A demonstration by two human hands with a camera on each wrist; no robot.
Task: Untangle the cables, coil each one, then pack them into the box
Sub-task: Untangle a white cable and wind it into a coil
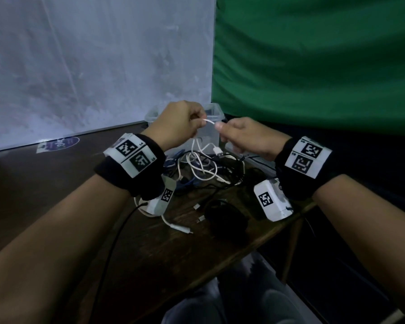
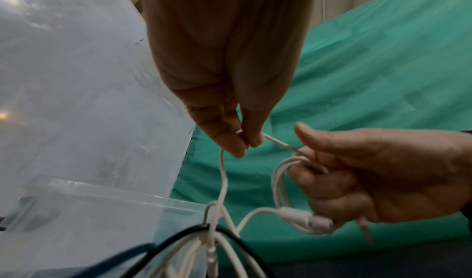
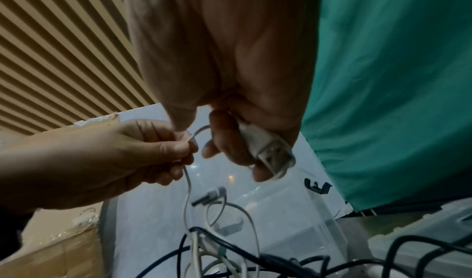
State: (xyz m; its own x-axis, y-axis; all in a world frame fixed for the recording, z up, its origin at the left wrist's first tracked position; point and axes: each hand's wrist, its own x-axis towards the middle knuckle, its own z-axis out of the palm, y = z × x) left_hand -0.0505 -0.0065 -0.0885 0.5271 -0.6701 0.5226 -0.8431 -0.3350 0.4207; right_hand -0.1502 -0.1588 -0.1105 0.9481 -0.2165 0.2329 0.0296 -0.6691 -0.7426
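Both hands pinch the white cable [image 1: 210, 122]: left hand [image 1: 178, 123] feeding, right hand [image 1: 248, 136] holding loops. Its tail runs down into the tangle [image 1: 206, 169] near the box [image 1: 216, 113]. Pulling hard could tighten a knot.

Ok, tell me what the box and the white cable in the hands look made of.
Box: clear, slightly frosted plastic by the look, since cables show through its wall.
White cable: smooth, matte rubbery or plastic jacket, bending in soft loops; its plug looks like white plastic with a shiny metal shell.
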